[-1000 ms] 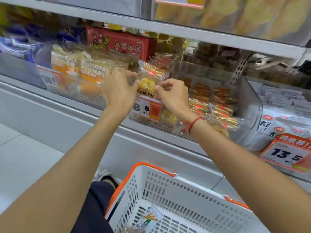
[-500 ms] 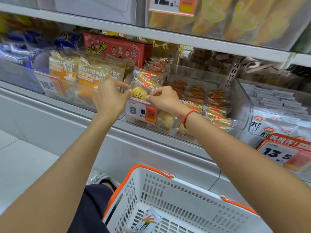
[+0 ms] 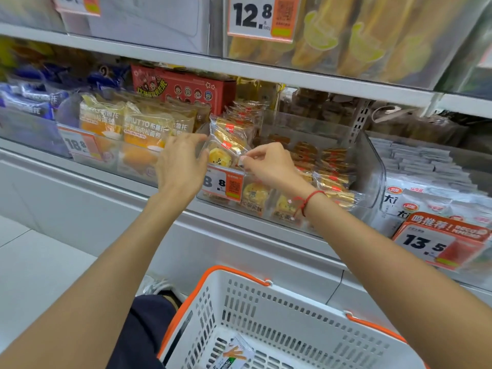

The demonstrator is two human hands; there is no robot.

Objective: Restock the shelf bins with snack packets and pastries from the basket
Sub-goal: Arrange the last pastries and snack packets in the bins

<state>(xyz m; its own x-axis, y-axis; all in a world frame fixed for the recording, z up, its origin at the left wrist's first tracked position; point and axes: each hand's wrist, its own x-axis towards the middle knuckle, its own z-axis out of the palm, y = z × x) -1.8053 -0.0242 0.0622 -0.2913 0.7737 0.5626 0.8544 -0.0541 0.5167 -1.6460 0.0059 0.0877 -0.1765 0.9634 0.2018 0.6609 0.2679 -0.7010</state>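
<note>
A clear pastry packet with round yellow pastries stands at the front left corner of a clear shelf bin. My left hand holds the packet's left side with thumb and fingers. My right hand pinches its lower right edge. The bin holds several more of the same packets behind and to the right. Below, the white basket with orange rim holds one snack packet on its floor.
Bread packets fill the bin to the left, behind an 18.8 tag. A red box stands at the back. White packets and a 13.5 tag lie to the right. An upper shelf overhangs.
Both hands lowered the pastry packet into the front of the bin, behind the 8.8 price tag. The camera tilted up, showing more of the upper shelf.
</note>
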